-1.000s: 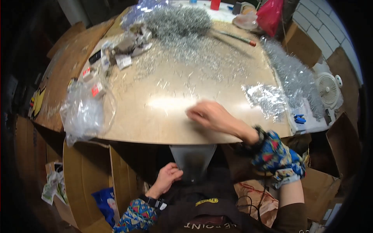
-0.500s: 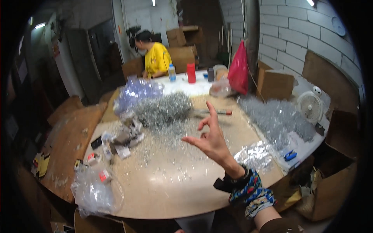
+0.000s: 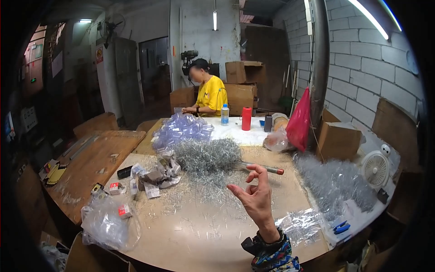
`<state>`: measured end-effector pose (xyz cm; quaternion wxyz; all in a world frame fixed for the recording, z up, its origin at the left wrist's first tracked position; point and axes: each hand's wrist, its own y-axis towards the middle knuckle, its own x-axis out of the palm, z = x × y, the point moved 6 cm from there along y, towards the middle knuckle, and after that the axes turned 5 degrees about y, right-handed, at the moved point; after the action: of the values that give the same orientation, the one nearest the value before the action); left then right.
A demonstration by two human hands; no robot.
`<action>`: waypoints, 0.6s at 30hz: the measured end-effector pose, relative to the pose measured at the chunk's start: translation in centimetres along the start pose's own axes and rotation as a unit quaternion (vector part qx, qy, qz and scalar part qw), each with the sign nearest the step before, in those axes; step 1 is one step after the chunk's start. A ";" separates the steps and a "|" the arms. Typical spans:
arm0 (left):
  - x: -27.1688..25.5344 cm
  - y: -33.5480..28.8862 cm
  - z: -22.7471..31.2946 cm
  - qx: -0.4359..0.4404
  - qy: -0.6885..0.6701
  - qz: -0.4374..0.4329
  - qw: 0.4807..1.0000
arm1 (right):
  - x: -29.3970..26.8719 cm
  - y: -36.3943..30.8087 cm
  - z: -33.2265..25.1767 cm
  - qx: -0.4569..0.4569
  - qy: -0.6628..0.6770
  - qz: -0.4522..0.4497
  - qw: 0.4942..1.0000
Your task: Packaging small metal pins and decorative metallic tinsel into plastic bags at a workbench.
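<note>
1. Silver wire pins (image 3: 208, 156) lie heaped at the middle of the round table (image 3: 199, 235), with loose strays scattered toward me. They rest on the wood, and nothing of them is in my grip.
2. What has changed — a second ago my right hand (image 3: 256, 199) was flat on the tabletop near the front edge; now it is lifted, palm turned sideways, fingers spread apart and empty, hanging above the thin scatter of pins.
3. My view has swung up too: before I was looking straight down at my lap and the table edge, now I see across the room to a co-worker in a yellow shirt (image 3: 209, 96) at the far end.
4. My reading — the hand has broken contact with the pins, so no sorting or gathering is going on at this instant.
5. My left hand is out of the picture now; it was down by my lap a second ago, and I cannot tell whether it is open or closed.
6. Hard to make out: the clear bag (image 3: 108, 224) at the left edge holds small red-and-white items, too blurred to identify. The shiny packets (image 3: 335, 183) on the right blend into one glittering mass — single pieces cannot be counted.
7. A red-tipped tool (image 3: 265, 168) pokes out from under the pin heap, its other end buried.
</note>
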<state>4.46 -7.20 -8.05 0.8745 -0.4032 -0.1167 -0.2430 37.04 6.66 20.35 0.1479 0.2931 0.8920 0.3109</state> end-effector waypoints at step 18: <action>-0.7 1.4 -1.5 0.006 -0.021 -0.043 0.999 | -0.3 0.5 2.6 0.068 0.143 0.007 0.987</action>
<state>4.64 -7.36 -10.25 0.8629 -0.3975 -0.1543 -0.2712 38.63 8.03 18.76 -0.0037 0.2610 0.9210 0.2892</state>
